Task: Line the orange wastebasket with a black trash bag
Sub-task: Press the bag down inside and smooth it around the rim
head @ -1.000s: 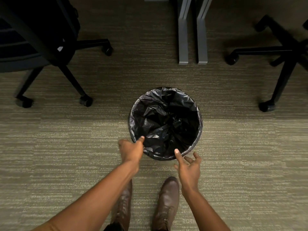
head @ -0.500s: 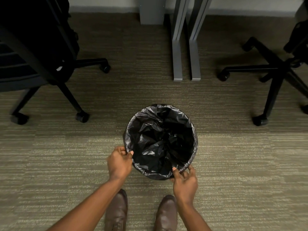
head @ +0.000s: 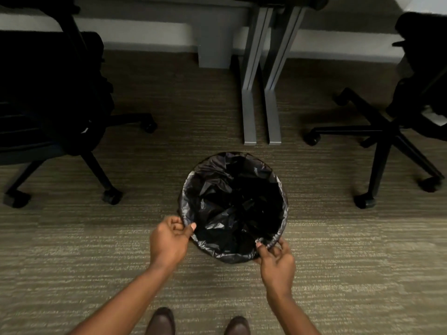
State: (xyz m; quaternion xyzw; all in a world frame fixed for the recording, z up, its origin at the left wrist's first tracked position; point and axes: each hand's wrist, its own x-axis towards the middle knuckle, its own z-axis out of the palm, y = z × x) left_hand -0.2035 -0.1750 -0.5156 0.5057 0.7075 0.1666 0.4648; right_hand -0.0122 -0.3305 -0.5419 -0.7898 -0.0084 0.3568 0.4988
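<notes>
Head view | black trash bag [head: 232, 209] folded over wastebasket [head: 278, 244] rim on carpet | left hand [head: 169, 240] pinched film at 8 o'clock, right hand [head: 275, 259] at 5 | lining nearly done, snugging left

The black trash bag [head: 232, 209] sits inside the round wastebasket [head: 235, 258], whose own colour is hidden because the glossy plastic is folded out over the rim all the way round and drapes down the near wall. The bag's inside is crumpled and sags into a dark hollow. The basket stands upright on the floor, just ahead of both hands: its near-left rim lies at the left hand's fingertips, its near-right rim at the right hand's.
</notes>
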